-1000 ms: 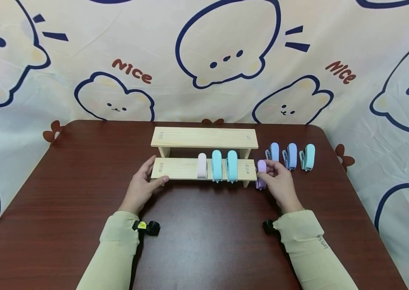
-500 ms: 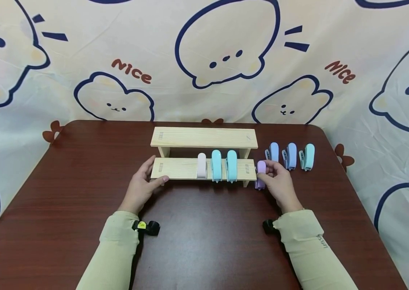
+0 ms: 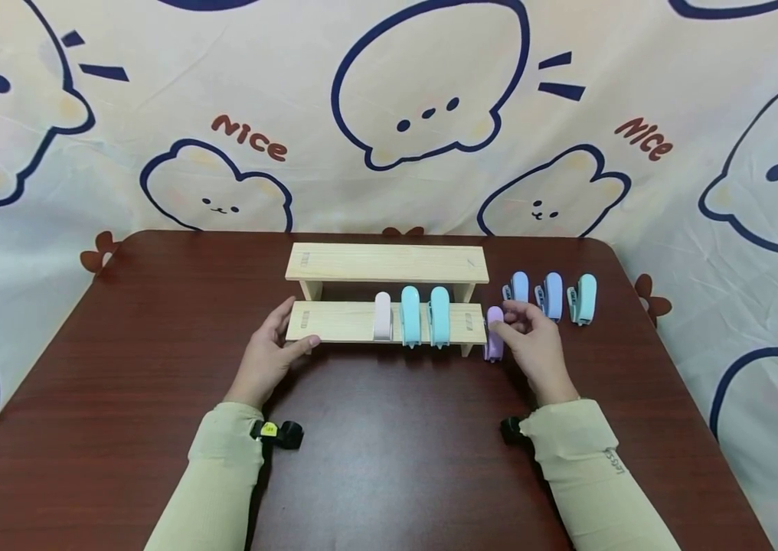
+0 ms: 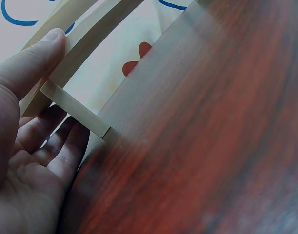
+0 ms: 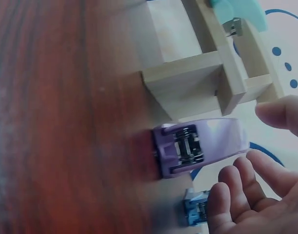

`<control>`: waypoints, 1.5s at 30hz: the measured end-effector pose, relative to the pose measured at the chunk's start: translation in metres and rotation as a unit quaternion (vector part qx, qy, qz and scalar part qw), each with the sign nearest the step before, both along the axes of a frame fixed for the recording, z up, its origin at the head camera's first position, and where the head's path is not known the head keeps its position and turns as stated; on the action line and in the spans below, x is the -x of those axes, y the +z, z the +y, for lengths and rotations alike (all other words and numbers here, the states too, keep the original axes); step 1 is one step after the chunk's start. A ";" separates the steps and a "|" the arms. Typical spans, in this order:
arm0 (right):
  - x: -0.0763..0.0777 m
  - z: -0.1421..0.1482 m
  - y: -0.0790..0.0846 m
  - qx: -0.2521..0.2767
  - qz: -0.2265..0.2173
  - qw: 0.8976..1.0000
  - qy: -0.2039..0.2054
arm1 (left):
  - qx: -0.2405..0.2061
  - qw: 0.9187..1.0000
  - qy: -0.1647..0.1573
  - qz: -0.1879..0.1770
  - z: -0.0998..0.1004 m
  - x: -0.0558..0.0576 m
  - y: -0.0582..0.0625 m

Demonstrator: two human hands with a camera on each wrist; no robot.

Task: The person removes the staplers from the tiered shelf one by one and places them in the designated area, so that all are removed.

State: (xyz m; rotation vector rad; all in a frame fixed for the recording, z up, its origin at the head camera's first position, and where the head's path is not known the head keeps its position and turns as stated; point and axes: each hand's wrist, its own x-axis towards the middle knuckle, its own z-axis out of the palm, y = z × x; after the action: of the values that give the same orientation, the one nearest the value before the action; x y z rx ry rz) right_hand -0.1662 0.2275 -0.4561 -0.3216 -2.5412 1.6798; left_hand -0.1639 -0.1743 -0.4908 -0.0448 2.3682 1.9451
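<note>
Left hand (image 3: 266, 358) of the person holds the left end of a pale wooden rack with two steps (image 3: 334, 320); the thumb lies at the front edge of the lower board, and the other fingers are behind and under this end. Right hand (image 3: 535, 350) is wide: between the thumb and the loosely bent fingers there is a gap, and I see nothing held in it. Just beside these fingers, a small purple stapler with a rounded top (image 3: 493, 335) stands on its end, upright on the dark red-brown wooden counter (image 3: 396, 459), near the right end of the rack. I cannot tell if it touches the wood.

On the lower board stand, from left to right, one pale pinkish-white stapler (image 3: 383, 317) and two turquoise staplers (image 3: 410, 317). Farther right on the counter are two light blue staplers (image 3: 552, 297) and one blue-green stapler (image 3: 583, 298), in a row. Both arms wear pale green sleeves (image 3: 213, 474). Behind the counter hangs a whitish cloth (image 3: 306, 69) with dark blue cartoon outlines.
</note>
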 end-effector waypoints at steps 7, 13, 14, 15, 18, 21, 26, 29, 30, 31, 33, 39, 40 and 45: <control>-0.003 -0.004 0.009 0.015 0.019 1.000 -0.017 | 0.000 1.000 0.003 -0.006 0.000 -0.001 0.001; -0.009 -0.009 0.017 0.023 0.047 0.999 -0.015 | -0.003 1.000 0.003 -0.006 0.001 -0.001 0.001; -0.010 -0.010 0.018 0.025 0.049 0.998 -0.013 | -0.002 1.000 0.002 -0.006 0.001 -0.001 0.001; -0.011 -0.011 0.019 0.028 0.051 0.998 -0.012 | 0.000 1.000 0.002 -0.006 0.000 -0.001 0.001; -0.012 -0.015 0.025 0.038 0.066 0.997 -0.004 | 0.005 1.000 -0.002 -0.001 0.000 0.002 0.005; -0.014 -0.017 0.029 0.043 0.077 0.996 0.009 | 0.009 1.000 -0.003 0.003 -0.001 0.003 0.006; -0.019 -0.021 0.032 0.042 0.083 0.995 0.032 | 0.007 1.000 -0.002 -0.001 -0.001 -0.001 0.003; -0.023 -0.023 0.031 0.043 0.077 0.995 0.043 | 0.007 1.000 0.000 -0.006 -0.001 -0.006 0.000; -0.025 -0.024 0.030 0.045 0.073 0.995 0.047 | 0.008 1.000 0.000 -0.007 0.000 -0.008 -0.001; -0.026 -0.024 0.029 0.046 0.071 0.995 0.049 | 0.008 1.000 0.002 -0.008 0.000 -0.009 -0.002; -0.027 -0.025 0.028 0.046 0.066 0.995 0.054 | 0.005 1.000 0.003 -0.009 0.001 -0.012 -0.003; -0.032 -0.030 0.025 0.064 0.072 0.993 0.074 | 0.000 1.000 0.008 -0.005 0.002 -0.019 -0.004; -0.033 -0.031 0.025 0.069 0.075 0.992 0.078 | -0.001 1.000 0.009 -0.004 0.002 -0.019 -0.003; -0.035 -0.035 0.028 0.082 0.085 0.989 0.094 | -0.001 1.000 0.011 0.006 0.003 -0.017 0.002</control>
State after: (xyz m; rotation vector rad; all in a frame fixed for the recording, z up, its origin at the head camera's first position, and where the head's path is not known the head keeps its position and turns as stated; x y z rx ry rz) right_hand -0.1313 0.1930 -0.4281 0.0538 -2.3792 1.8957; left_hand -0.1472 -0.1713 -0.4884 -0.0600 2.3839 1.9614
